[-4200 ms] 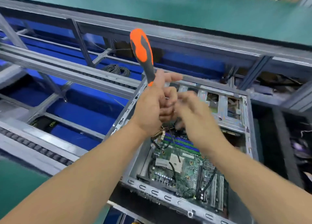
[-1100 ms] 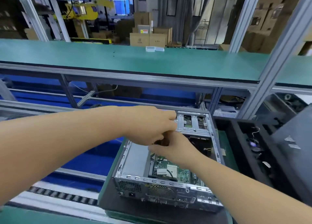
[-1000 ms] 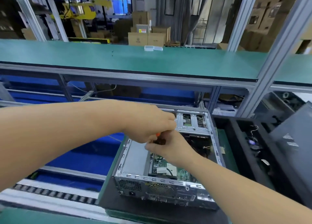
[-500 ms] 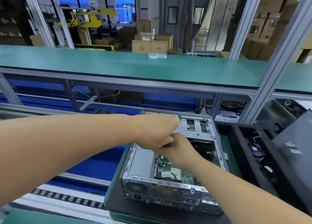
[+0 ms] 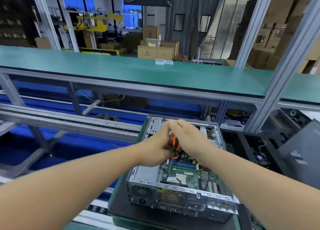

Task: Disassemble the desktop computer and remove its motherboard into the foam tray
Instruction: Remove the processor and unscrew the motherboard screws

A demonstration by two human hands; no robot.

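The open desktop case (image 5: 180, 202) lies on its side on a black pad (image 5: 119, 210), rear panel toward me. Its green motherboard (image 5: 189, 177), with blue memory slots, sits inside. Both hands meet above the case's middle. My left hand (image 5: 155, 149) grips the orange-and-black screwdriver (image 5: 175, 145) from the left. My right hand (image 5: 187, 138) curls over the handle from the right and hides its top. The thin shaft slants down to the board near its left edge. A black foam tray (image 5: 249, 143) stands right of the case.
A dark case side panel (image 5: 302, 155) leans at the far right over the tray. A green-topped bench (image 5: 138, 70) with grey aluminium posts runs across behind. Conveyor rails (image 5: 69, 122) and blue flooring lie to the left. Cardboard boxes fill the background.
My hands have lifted a little and shifted right over the case. The orange handle and the shaft now show between them, where half a second ago they were covered.
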